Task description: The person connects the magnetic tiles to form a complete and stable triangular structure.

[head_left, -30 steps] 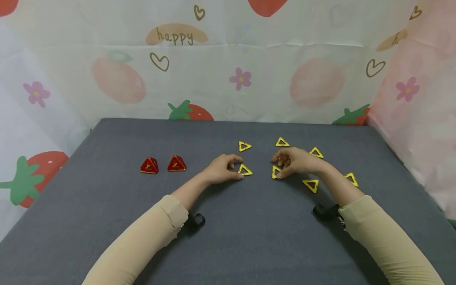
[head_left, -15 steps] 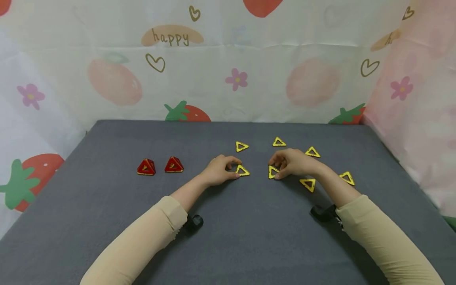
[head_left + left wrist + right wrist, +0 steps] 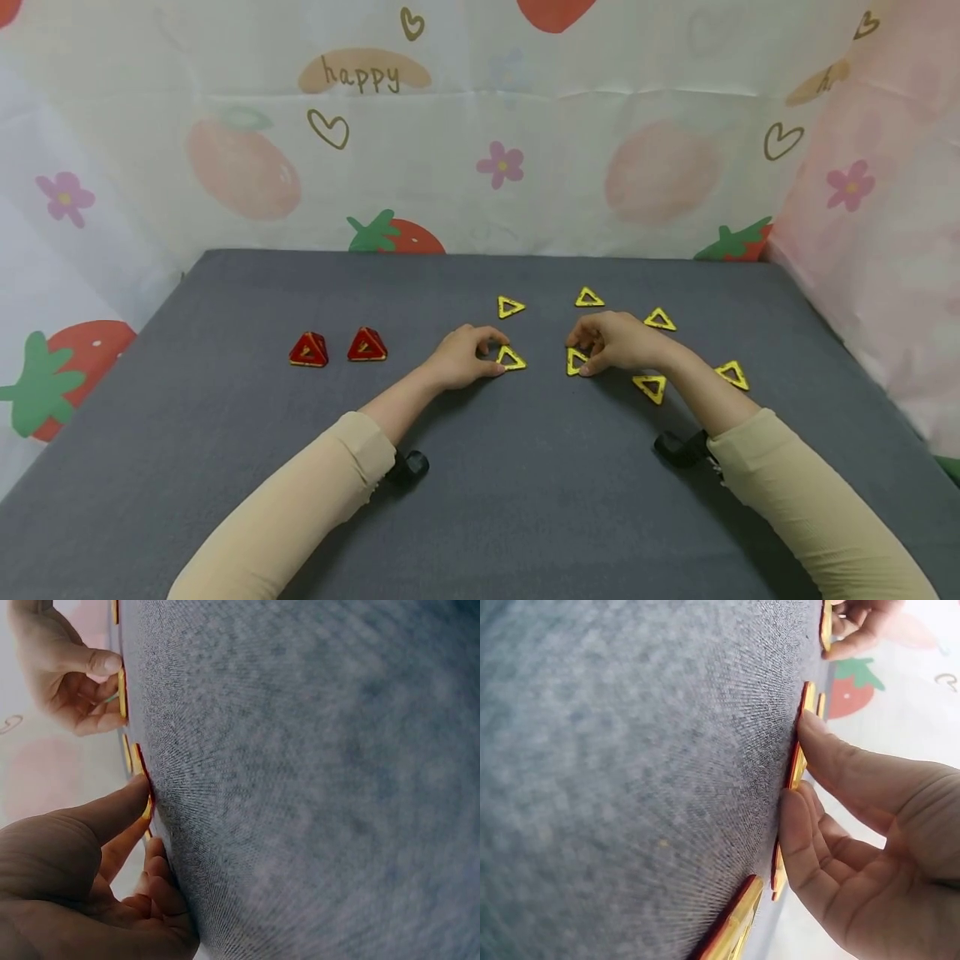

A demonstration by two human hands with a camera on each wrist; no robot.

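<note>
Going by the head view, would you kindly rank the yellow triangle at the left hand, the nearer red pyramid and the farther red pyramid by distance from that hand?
1. Yellow triangle, at the left hand's fingertips.
2. Nearer red pyramid, to its left.
3. Farther red pyramid, leftmost.

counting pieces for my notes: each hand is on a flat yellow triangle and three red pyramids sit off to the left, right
Not quite: the head view shows two red pyramids, not three. The rest holds: the left hand and the right hand each pinch a flat yellow triangle.
</note>
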